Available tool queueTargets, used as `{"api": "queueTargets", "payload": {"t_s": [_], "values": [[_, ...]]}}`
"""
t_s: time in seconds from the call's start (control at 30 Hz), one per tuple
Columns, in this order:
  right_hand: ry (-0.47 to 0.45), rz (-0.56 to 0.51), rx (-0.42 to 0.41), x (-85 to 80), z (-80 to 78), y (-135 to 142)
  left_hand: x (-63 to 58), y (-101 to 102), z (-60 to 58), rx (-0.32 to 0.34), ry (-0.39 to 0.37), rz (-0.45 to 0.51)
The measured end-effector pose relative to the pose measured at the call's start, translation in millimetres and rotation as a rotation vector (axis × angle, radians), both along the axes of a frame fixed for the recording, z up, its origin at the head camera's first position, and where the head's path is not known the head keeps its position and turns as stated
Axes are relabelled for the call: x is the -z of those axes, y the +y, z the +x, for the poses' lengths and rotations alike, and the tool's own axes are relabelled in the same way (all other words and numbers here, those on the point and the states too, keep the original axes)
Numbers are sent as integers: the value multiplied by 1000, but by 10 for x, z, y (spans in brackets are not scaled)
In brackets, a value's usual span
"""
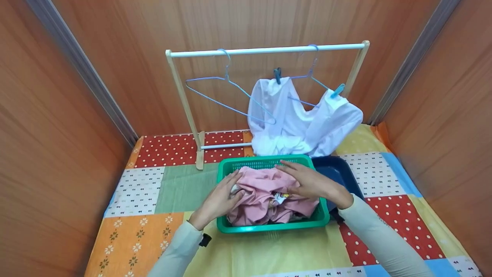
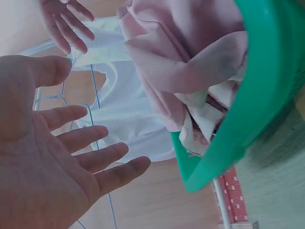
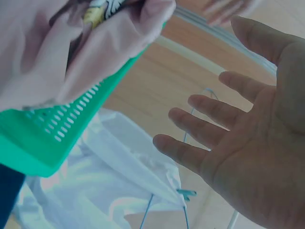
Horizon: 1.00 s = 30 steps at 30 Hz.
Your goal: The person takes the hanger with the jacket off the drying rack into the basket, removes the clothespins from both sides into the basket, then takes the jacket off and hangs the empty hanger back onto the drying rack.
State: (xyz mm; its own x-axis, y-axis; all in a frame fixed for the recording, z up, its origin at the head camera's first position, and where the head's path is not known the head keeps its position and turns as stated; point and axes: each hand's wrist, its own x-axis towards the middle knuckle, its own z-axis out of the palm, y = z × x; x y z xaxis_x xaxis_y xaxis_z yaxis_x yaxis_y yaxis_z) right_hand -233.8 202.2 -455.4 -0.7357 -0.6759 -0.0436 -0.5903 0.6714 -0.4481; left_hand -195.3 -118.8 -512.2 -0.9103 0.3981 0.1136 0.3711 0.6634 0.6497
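A crumpled pink garment (image 1: 255, 192) lies heaped in a green basket (image 1: 273, 228). A small patch with a yellow and white print (image 1: 280, 198) shows among its folds. My left hand (image 1: 221, 198) is over the heap's left side, fingers spread. Over its right side is my right hand (image 1: 307, 179), its fingers extended too. Both wrist views show the left palm (image 2: 52, 143) and the right palm (image 3: 252, 157) facing the camera, with nothing held. Whether the fingertips touch the fabric I cannot tell.
Behind the basket stands a rack with a white rail (image 1: 265, 50). A bare blue hanger (image 1: 230, 86) hangs at left. A white garment (image 1: 303, 127) is clipped to another hanger by a dark clothespin (image 1: 277, 75) and a teal clothespin (image 1: 338, 90). A navy tray (image 1: 340, 173) sits at right.
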Motion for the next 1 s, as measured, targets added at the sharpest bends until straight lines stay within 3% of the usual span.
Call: {"api": "queueTargets", "payload": {"t_s": [0.47,0.6,0.77,0.87,1.0], "values": [[161,-182,120,-254,-124,257,302,-295,91,-151,-28,132],[201,-239,154,-361,-178,352,402,-369,103,-195,-81,179],[282,-287,185,-457,-255,454,539,-406,116,-267,-210,309],[314,-304,189,-486,-281,507,602,-394,112,-284,-278,379],[313,-317,201,-501,-308,570,652,-366,92,-293,-308,422]]}}
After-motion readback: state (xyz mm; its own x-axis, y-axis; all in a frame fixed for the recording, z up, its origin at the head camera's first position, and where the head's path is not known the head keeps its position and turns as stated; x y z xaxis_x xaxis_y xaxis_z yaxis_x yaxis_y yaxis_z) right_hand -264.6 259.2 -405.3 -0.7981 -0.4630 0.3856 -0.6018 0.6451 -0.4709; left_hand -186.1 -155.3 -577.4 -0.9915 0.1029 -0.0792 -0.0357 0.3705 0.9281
